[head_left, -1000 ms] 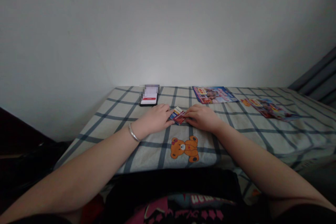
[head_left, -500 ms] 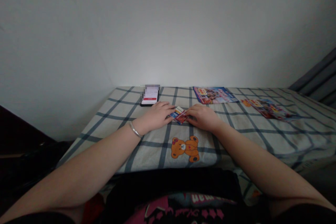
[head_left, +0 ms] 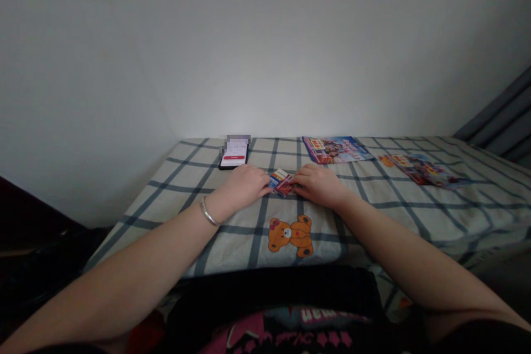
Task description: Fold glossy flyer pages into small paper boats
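A small piece of folded printed paper [head_left: 281, 183], red, blue and white with a yellow strip, lies between my hands on the checked cloth. My left hand [head_left: 245, 183], a silver bangle at its wrist, pinches the left corner; its fingers are curled together. On the other side, my right hand [head_left: 318, 183] grips the right edge between thumb and fingers. The fingertips hide both ends of the paper. Just beyond my left hand lies a phone [head_left: 234, 158] with its screen lit, partly blurred out.
Two colourful printed flyers lie to the right: one flyer [head_left: 338, 149] by the wall, another flyer [head_left: 429, 171] farther right. The checked cloth [head_left: 174, 199] covers the table and has a printed teddy bear near the front edge. A white wall [head_left: 265, 50] stands behind.
My left hand's fingers have drawn in from lying stretched out to a closed pinch at the paper's left corner. My right hand stays on the right edge. The view has shifted slightly.
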A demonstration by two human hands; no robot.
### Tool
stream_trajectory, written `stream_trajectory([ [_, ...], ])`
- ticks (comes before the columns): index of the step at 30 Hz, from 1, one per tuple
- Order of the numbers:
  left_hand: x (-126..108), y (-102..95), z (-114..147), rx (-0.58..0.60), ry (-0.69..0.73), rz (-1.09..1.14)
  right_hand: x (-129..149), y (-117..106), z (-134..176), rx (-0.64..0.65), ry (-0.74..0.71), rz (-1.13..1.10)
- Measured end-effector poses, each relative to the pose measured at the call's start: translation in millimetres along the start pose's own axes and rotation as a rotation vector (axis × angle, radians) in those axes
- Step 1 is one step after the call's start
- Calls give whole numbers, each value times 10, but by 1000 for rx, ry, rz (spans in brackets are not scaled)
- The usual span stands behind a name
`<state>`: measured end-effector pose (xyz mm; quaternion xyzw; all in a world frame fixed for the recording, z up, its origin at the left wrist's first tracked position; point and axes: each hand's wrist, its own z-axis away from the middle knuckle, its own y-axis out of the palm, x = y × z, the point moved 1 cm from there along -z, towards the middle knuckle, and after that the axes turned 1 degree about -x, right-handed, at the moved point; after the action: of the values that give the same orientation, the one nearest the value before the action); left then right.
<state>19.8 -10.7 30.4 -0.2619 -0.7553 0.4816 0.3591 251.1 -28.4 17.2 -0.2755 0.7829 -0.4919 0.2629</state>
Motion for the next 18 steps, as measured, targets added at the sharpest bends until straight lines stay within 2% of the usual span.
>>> stream_trajectory([
  [10,-2,56,-10,-67,109,-83,29,27,-13,-6,7,-123],
  [18,-87,17,-28,-88,45,-62,9,41,-18,-63,-11,-106],
])
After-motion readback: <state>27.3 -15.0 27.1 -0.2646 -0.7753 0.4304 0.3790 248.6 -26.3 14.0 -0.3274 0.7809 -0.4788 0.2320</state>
